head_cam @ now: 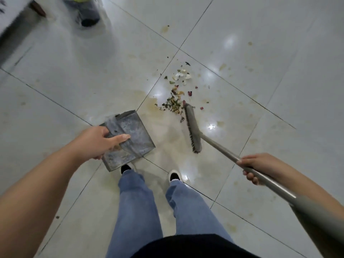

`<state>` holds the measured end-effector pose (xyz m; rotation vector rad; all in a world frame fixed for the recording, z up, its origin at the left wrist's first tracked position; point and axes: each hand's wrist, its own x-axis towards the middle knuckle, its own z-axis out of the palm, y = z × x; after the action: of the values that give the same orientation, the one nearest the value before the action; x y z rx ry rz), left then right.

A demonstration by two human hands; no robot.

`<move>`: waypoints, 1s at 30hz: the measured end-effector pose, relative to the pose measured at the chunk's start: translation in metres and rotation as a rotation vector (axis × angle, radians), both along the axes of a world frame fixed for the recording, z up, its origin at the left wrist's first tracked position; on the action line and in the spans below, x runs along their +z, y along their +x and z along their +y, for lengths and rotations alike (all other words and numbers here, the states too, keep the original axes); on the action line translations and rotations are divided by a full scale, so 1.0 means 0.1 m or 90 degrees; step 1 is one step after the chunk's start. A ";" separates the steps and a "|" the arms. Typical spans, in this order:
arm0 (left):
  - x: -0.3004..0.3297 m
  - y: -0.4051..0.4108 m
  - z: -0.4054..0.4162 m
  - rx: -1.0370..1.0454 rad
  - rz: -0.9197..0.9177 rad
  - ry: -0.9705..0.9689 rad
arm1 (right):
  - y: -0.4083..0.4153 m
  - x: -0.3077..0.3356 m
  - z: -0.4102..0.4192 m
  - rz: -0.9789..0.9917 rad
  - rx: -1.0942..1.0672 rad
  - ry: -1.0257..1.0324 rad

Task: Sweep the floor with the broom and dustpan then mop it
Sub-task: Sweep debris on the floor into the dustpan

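The right hand (255, 169) wraps its fingers round the broom (193, 130); debris (176, 101) lies just beyond the bristles, with the dustpan (130, 138), pinched by the left hand (96, 141), nearby.

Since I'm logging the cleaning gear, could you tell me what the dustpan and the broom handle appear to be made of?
The dustpan looks like dull grey sheet metal, perhaps galvanised: mottled, scuffed faces and sharp folded edges. The broom handle seems to be brushed metal tube, with a satin sheen along it; its upper part looks sleeved in matte grey plastic, though that is less certain.
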<state>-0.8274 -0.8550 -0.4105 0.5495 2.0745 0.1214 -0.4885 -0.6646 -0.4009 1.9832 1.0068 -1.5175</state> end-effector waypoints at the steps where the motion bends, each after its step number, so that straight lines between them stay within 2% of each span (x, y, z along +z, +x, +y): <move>1: 0.02 -0.05 0.00 -0.009 -0.011 0.013 | 0.01 0.05 -0.10 -0.016 -0.044 0.004; 6: 0.20 -0.37 0.10 -0.059 -0.067 0.053 | -0.03 0.19 -0.59 -0.039 -0.304 0.025; 11: 0.22 -0.71 0.42 -0.132 -0.078 0.095 | -0.15 -0.03 -0.81 -0.020 -0.512 0.056; 20: -0.19 -1.04 1.12 -0.293 -0.055 0.022 | -0.53 -0.75 -0.59 0.092 -0.849 0.029; 23: -0.24 -1.18 1.37 -0.311 -0.042 0.009 | -0.80 -0.91 -0.36 0.110 -0.893 -0.004; 27: -0.19 -1.41 1.75 -0.323 -0.007 -0.004 | -1.27 -1.02 0.08 0.103 -0.831 -0.053; 30: -0.15 -1.64 2.02 -0.322 0.030 0.009 | -1.61 -1.00 0.44 0.118 -0.872 -0.060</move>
<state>-0.9915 -0.6526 -0.4258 1.0725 1.9172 -0.1735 -0.6497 -0.6203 -0.5010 2.5770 -0.6314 -2.2732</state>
